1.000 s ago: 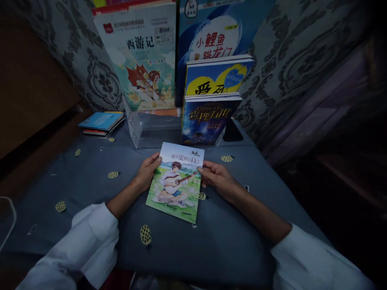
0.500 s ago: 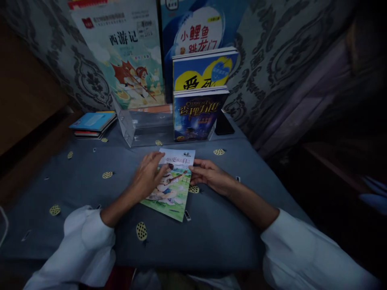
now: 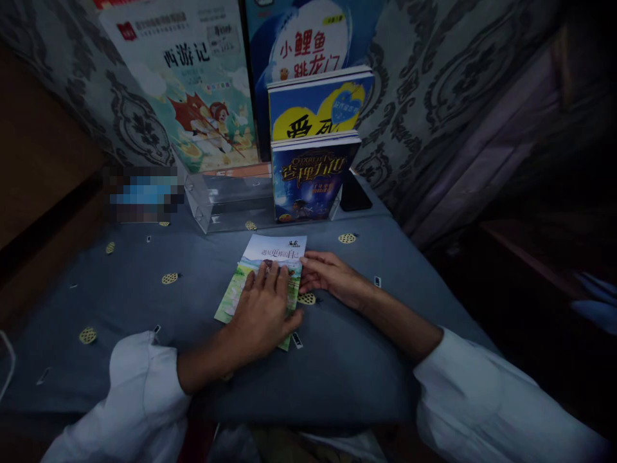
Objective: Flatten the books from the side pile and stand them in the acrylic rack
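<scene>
A thin paperback book (image 3: pixel 279 246) lies on the cloth-covered table, its cover showing a pale sky, green grass and Chinese lettering. Across the middle of that cover my left hand (image 3: pixel 265 305) rests flat, palm down, fingers apart, hiding most of the picture. At the book's right edge is my right hand (image 3: pixel 332 278), with the thumb by the edge and the other fingers curled beside it, pinching the side. The lower right corner of the book shows just past my left thumb.
Behind the book, a clear acrylic stand (image 3: pixel 231 209) holds upright books, including a dark blue one (image 3: pixel 311 183) in front. A black phone-like slab (image 3: pixel 355 195) lies to its right. A pixelated patch (image 3: pixel 144 193) covers a spot at left. Patterned curtain (image 3: pixel 409 83) hangs behind.
My left hand has moved from the book's upper left edge down and right onto the cover, fingers now spread flat. My right hand stays at the right edge. The view shifts slightly.
</scene>
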Demonstrator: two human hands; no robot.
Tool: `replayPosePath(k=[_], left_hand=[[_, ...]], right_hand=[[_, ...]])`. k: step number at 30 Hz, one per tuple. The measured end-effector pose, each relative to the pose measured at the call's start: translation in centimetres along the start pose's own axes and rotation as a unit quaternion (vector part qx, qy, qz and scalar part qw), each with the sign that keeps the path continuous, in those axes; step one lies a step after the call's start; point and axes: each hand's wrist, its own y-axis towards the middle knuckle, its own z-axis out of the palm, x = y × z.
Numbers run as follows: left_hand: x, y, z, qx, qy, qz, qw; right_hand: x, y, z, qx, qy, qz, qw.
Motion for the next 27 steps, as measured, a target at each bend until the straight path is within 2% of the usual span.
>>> replayPosePath(k=[5, 10, 13, 19, 27], left_hand=[[-0.3, 0.2, -1.3, -0.008, -0.01, 0.02, 1.0], [-0.6, 0.3, -3.3, 0.03, -0.025, 0.003, 0.999], [-0.6, 0.5, -3.9, 0.032, -0.027, 0.012, 0.999], [-0.2, 0.6, -3.8, 0.021, -0.028, 0.022, 0.999], [0.1, 0.0, -2.3, -0.031, -0.013, 0.053, 0.998]], right_hand=[[0.0, 0.0, 0.0, 0.007, -0.001, -0.001, 1.0], [0.2, -0.1, 0.1, -0.004, 0.015, 0.011, 1.0], [0.4, -0.1, 0.3, -0.014, 0.017, 0.017, 1.0], [0.3, -0.1, 0.1, -0.009, 0.011, 0.017, 1.0], [-0.5, -0.1, 0.2, 0.009, -0.031, -0.038, 0.999]])
